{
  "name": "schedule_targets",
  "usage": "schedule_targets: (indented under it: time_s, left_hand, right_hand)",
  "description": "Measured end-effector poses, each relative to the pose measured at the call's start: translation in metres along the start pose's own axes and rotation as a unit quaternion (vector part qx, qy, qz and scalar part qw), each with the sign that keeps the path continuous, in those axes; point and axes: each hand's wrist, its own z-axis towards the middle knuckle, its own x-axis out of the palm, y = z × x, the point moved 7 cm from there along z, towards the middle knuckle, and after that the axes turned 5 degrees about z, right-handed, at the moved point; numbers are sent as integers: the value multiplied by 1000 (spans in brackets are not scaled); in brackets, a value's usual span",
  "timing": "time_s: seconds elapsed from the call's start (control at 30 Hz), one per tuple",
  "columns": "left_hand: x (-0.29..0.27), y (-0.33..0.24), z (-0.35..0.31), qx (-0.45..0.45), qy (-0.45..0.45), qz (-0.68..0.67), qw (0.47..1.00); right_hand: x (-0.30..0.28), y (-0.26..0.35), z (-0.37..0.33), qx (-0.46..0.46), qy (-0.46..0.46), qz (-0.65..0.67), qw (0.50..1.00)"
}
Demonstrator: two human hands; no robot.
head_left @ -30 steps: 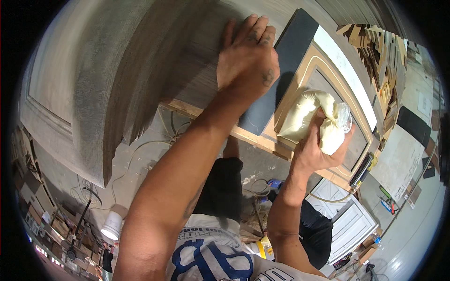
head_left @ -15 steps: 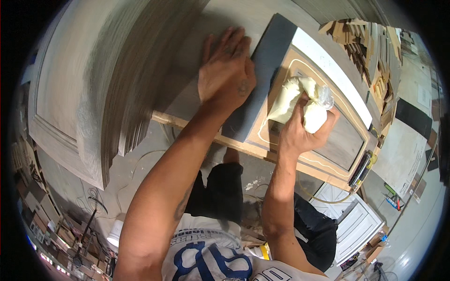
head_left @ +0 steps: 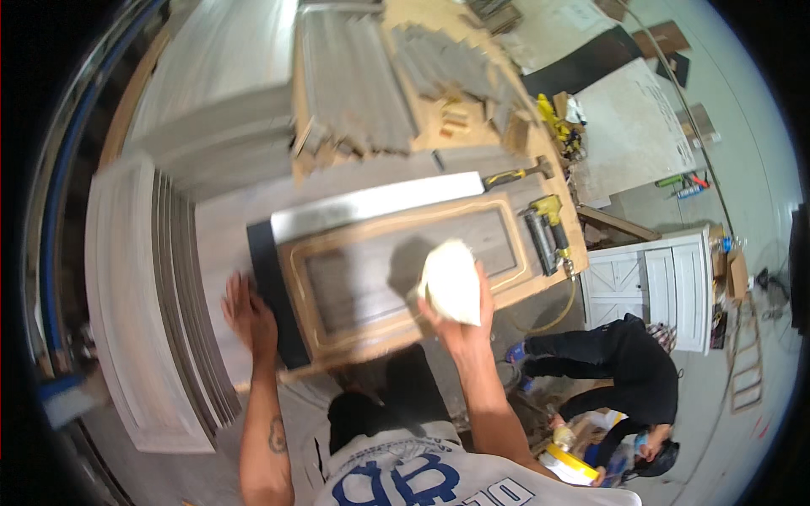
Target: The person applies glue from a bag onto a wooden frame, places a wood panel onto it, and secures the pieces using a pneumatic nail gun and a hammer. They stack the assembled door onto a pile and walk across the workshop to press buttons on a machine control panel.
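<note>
Head view, the only 1 we have, and the right grip is closed around 1 bulging cream-filled bag, holding it over the near side of the brown frame! Over on the left, the left grip has nothing in it, fingers spread loosely just beside the dark strip; touching or not, the blur won't tell us.

Now the score: a pale bead runs on the frame along its left, far and right sides, around the grey panel. That looks like most of the lap done, in my judgement! The near side is part-hidden by grip and bag, so whether the loop closes there, I can't call it. What's left? The bead lies uncovered, nothing set on it. And beyond, hammer and nail gun rest on the tabletop, neither in use.
</note>
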Motion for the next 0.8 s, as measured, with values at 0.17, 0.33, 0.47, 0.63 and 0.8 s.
schedule_targets:
  time_s: [0.17,0.33,0.47,0.63,0.8]
  left_hand:
    - [-11,-6,0,12,28,-15,999]
    - [-19,-10,4,10,52,-23,998]
    - [-18,23,-18,-150,3,-294,944]
    - [-61,-58,-3,-167,-65,-176,968]
    - [-111,-122,101,-350,-133,-338,863]
  right_hand:
    - [-50,70,48,64,79,93,990]
    - [-4,191,151,-78,107,17,991]
    - [4,216,271,-11,146,-21,989]
    - [10,255,322,-29,96,-195,976]
    - [-51,244,247,-183,-53,-186,964]
